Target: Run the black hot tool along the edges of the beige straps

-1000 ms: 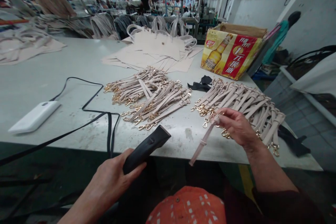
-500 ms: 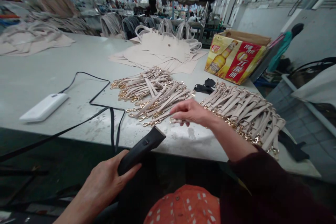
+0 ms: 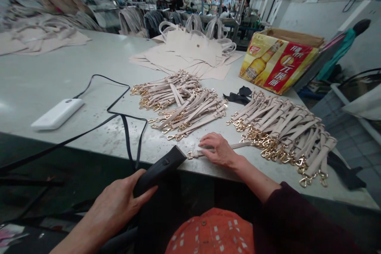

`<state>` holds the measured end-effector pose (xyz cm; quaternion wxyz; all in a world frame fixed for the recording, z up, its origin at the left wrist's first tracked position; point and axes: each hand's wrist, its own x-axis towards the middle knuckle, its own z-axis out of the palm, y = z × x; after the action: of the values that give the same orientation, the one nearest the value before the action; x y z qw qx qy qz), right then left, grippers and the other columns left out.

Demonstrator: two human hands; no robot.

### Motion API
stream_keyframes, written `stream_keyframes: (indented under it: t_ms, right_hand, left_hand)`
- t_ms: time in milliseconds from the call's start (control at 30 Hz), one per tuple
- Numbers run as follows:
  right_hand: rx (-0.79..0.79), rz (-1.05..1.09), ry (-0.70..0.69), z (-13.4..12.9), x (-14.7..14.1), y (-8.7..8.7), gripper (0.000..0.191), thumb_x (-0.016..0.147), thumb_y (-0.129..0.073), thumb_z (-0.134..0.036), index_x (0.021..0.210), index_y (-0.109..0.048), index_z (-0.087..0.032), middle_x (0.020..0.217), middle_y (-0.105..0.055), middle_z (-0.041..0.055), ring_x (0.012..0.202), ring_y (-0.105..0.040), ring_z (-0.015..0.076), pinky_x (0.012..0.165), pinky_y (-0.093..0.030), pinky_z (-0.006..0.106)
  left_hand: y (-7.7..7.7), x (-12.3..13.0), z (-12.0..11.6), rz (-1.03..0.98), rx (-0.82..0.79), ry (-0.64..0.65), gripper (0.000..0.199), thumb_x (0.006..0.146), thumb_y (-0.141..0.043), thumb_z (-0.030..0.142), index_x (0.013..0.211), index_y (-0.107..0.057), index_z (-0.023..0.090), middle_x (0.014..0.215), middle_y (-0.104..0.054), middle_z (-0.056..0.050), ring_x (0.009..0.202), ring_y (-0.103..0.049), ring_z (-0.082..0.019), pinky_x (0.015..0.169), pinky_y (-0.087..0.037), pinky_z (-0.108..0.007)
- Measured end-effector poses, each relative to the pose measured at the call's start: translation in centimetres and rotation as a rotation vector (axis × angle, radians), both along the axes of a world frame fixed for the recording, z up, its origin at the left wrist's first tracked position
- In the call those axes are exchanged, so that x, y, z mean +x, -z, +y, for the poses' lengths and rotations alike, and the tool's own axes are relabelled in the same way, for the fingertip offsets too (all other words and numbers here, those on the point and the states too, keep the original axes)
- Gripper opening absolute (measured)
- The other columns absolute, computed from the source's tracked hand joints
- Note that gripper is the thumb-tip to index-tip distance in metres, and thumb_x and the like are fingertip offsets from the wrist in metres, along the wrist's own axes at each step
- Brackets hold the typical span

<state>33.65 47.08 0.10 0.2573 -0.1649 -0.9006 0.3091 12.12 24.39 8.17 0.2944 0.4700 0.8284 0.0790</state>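
Observation:
My left hand (image 3: 119, 198) is wrapped round a black hand-held tool (image 3: 160, 168) with a flat, square end, pointed up and to the right over the table's front edge. My right hand (image 3: 218, 150) is closed on a beige strap (image 3: 240, 145) with a gold buckle (image 3: 190, 154). The buckle end sticks out left of the fingers, close to the tool's tip, and the other end runs right towards a pile of straps. Beyond that hand lies a heap of beige straps (image 3: 181, 101) with gold clasps. A second strap pile (image 3: 279, 127) lies to the right.
A white power bank (image 3: 58, 114) with a black cable (image 3: 117, 99) lies on the left of the table (image 3: 98, 55). Beige bag panels (image 3: 190, 53) are stacked behind. A printed carton (image 3: 279, 61) stands at the back right, and a black cloth scrap (image 3: 347, 170) lies near the right edge.
My right hand has come down and nearer the table's front edge, and a buckled strap now shows stretched out in it. My left hand keeps the black tool in nearly the same place.

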Motion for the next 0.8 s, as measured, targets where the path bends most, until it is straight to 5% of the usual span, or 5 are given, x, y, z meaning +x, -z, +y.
stream_keyframes:
  t_ms: [467, 800]
  right_hand:
    - [0.003, -0.088, -0.058, 0.3, 1.1, 1.4, 0.004, 0.083, -0.074, -0.017, 0.084, -0.073, -0.020, 0.085, -0.066, 0.0045, 0.085, -0.058, 0.0191, 0.080, -0.043, 0.033]
    - [-0.013, -0.077, -0.091, 0.4, 1.1, 1.3, 0.006, 0.084, -0.072, -0.015, 0.086, -0.073, -0.020, 0.086, -0.065, 0.0049, 0.086, -0.058, 0.0193, 0.080, -0.044, 0.033]
  left_hand:
    - [-2.0, 0.3, 4.8, 0.230, -0.253, 0.317, 0.029, 0.084, -0.046, 0.048, 0.097, -0.060, 0.026, 0.084, -0.073, -0.006, 0.079, -0.071, -0.028, 0.065, -0.041, -0.031]
    - [-1.8, 1.6, 5.7, 0.184, -0.253, 0.302, 0.027, 0.086, -0.045, 0.046, 0.096, -0.059, 0.025, 0.081, -0.072, -0.006, 0.078, -0.071, -0.028, 0.065, -0.043, -0.031]
